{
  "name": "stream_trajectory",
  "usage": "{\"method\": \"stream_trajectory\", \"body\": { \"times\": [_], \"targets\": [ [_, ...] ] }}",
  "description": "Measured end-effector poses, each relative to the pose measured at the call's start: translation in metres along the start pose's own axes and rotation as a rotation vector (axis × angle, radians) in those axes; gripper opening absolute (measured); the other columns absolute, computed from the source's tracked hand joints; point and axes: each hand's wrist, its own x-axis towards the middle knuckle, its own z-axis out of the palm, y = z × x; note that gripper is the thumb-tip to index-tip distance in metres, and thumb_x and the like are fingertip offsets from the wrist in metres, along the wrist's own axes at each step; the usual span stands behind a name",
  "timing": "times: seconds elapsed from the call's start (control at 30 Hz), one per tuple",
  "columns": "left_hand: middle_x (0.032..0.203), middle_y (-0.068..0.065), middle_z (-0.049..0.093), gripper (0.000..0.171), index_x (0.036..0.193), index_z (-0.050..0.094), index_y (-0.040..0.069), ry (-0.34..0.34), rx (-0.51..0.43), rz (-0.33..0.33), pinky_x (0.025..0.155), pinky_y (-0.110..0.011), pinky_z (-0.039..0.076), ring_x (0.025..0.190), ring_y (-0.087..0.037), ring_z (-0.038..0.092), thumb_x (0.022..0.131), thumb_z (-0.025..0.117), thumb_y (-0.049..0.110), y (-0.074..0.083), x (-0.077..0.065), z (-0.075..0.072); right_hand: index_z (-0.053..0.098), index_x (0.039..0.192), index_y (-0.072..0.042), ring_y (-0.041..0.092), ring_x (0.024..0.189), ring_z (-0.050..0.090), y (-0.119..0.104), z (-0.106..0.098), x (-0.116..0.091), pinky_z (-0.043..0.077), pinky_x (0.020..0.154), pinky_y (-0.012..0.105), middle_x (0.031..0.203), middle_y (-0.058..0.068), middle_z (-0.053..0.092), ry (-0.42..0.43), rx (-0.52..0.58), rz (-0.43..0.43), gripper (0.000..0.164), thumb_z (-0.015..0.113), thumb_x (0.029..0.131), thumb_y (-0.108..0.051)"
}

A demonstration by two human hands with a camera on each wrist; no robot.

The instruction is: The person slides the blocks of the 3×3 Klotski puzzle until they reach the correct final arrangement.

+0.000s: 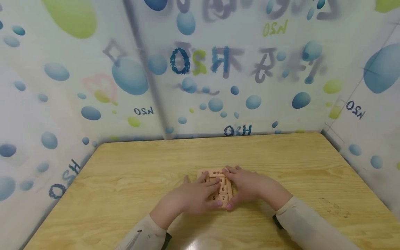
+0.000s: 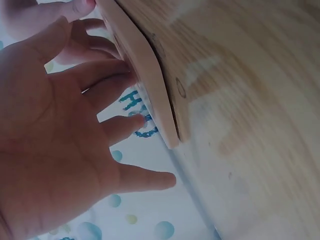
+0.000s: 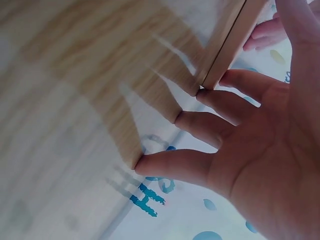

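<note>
A small wooden number slide puzzle [image 1: 230,192] lies flat on the table, with tiles marked 4, 8, 7 and 5 showing. My left hand [image 1: 197,195] spreads over its left part and hides several tiles. In the left wrist view the fingers of that hand [image 2: 65,130] stretch out, the index and middle fingertips at the puzzle's face. My right hand [image 1: 250,185] rests along the right edge, index finger at the upper corner and thumb near the lower one. The right wrist view shows this hand [image 3: 245,135] with extended fingers, several tips on the tabletop beside the frame.
The light wood table [image 1: 134,166] runs back to a wall [image 1: 200,86] printed with blue and green drops and H2O lettering. Walls also flank it at left and right. A dark scuff [image 1: 340,208] marks the tabletop at right.
</note>
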Motion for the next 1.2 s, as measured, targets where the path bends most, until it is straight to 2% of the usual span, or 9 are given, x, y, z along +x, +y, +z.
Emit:
{"method": "stream_trajectory", "body": {
  "times": [0.17,0.33,0.4,0.53,0.77,0.9,1.1,1.2],
  "targets": [
    [0.175,0.009,0.031,0.072,0.166,0.040,0.027,0.025,-0.025,0.012,0.121,-0.085,0.015,0.169,-0.030,0.013,0.107,0.046,0.066,-0.005,-0.001,-0.001,0.030,0.169,-0.015,0.044,0.165,0.020,0.003,0.001,0.003,0.028,0.124,0.074,0.179,0.007,0.021,-0.006,0.004,-0.002,0.123,0.089,0.075,-0.065],
    [0.175,0.006,0.033,0.072,0.165,0.043,0.024,0.106,0.018,-0.059,0.121,-0.085,0.013,0.168,-0.034,0.013,0.106,0.051,0.064,-0.022,-0.018,0.002,0.028,0.170,-0.016,0.042,0.166,0.019,0.003,0.001,0.006,0.026,0.126,0.072,0.180,0.006,0.019,0.009,-0.018,-0.005,0.125,0.089,0.073,-0.067],
    [0.175,0.006,0.034,0.073,0.164,0.044,0.022,0.119,0.033,-0.070,0.122,-0.085,0.013,0.168,-0.035,0.015,0.105,0.052,0.064,-0.027,-0.022,0.004,0.028,0.170,-0.016,0.042,0.166,0.019,0.002,-0.001,0.006,0.026,0.126,0.073,0.180,0.006,0.018,0.012,-0.023,-0.006,0.126,0.089,0.073,-0.066],
    [0.175,0.008,0.034,0.074,0.165,0.042,0.023,0.101,0.025,-0.039,0.122,-0.084,0.016,0.168,-0.032,0.017,0.105,0.050,0.066,-0.031,-0.024,0.006,0.027,0.170,-0.016,0.043,0.166,0.018,-0.001,-0.003,0.005,0.025,0.126,0.074,0.180,0.006,0.018,0.011,-0.023,-0.010,0.126,0.089,0.073,-0.067],
    [0.177,0.013,0.024,0.073,0.167,0.036,0.028,0.040,-0.059,0.034,0.123,-0.083,0.013,0.169,-0.029,0.010,0.107,0.045,0.067,-0.027,-0.011,0.006,0.027,0.170,-0.015,0.045,0.166,0.017,-0.001,-0.002,0.003,0.024,0.126,0.074,0.180,0.007,0.018,-0.010,0.001,0.008,0.125,0.088,0.074,-0.067],
    [0.175,0.012,0.030,0.069,0.165,0.041,0.027,0.070,-0.007,0.024,0.123,-0.083,0.011,0.169,-0.030,0.011,0.107,0.047,0.064,-0.027,-0.015,0.006,0.027,0.170,-0.014,0.045,0.165,0.017,0.002,0.000,0.002,0.024,0.126,0.074,0.180,0.007,0.018,-0.013,0.008,0.006,0.126,0.088,0.073,-0.067],
    [0.172,0.011,0.038,0.068,0.160,0.050,0.025,0.126,0.107,-0.002,0.120,-0.085,0.015,0.167,-0.031,0.020,0.104,0.055,0.063,-0.026,-0.039,0.010,0.026,0.171,-0.017,0.043,0.166,0.016,0.003,-0.001,0.003,0.023,0.126,0.074,0.180,0.006,0.017,0.000,-0.001,0.004,0.127,0.089,0.072,-0.067],
    [0.171,0.011,0.040,0.068,0.160,0.051,0.025,0.133,0.143,-0.004,0.120,-0.086,0.018,0.166,-0.032,0.025,0.103,0.056,0.063,-0.023,-0.044,0.012,0.025,0.171,-0.017,0.043,0.166,0.016,0.004,-0.001,0.003,0.023,0.125,0.076,0.180,0.006,0.017,0.000,0.000,0.006,0.127,0.089,0.073,-0.068]
  ]
}}
